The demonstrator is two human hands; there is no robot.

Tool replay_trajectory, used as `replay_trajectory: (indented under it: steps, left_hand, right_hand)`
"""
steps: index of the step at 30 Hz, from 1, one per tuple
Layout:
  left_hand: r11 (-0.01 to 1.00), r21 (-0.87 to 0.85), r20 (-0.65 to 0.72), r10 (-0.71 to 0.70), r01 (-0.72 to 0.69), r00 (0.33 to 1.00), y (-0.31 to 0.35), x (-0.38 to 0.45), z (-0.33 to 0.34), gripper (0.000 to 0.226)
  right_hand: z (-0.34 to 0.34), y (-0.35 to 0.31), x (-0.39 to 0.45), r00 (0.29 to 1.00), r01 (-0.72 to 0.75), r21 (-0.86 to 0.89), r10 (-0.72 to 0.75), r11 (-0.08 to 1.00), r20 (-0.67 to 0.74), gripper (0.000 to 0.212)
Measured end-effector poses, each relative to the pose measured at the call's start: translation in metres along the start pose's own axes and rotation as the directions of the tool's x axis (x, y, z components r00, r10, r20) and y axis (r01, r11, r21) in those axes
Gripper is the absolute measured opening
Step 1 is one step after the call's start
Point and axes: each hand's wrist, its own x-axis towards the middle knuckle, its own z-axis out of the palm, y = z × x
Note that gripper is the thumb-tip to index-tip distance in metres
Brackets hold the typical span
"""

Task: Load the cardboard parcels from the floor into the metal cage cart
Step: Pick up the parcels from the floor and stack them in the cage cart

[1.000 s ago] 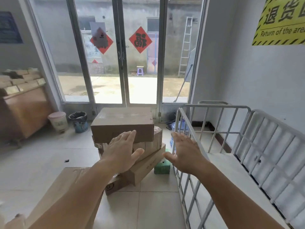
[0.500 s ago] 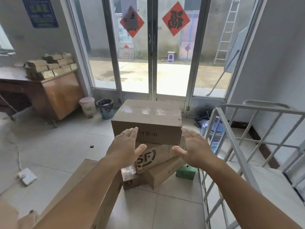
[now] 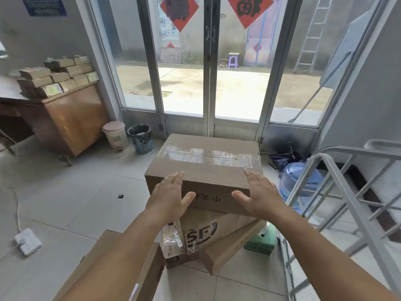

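Closer now to large taped brown cardboard box, stack top, 12 o'clock. Left hand, right hand spread, flanking near face. Stiff, probably bulky; take by side faces.

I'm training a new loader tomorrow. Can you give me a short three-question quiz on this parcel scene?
1. True or false: both hands already grip the top box.
2. Which side of the stack is the cart on: A left, B right?
3. What blue thing stands between the stack and the cart?

Key: 1 false, the left hand and right hand are open near its front; 2 B; 3 a water jug.
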Motion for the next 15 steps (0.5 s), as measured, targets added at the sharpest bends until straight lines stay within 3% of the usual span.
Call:
replay_trajectory:
  steps: [15]
  left_hand:
    - [0.949,-0.053,0.047,-0.310,0.312,0.950,-0.033,0.185,0.046,0.073]
  right_hand:
    - [0.026,0.058,0.217,0.987,0.004,0.044,-0.011,0.999,0.157,0.078]
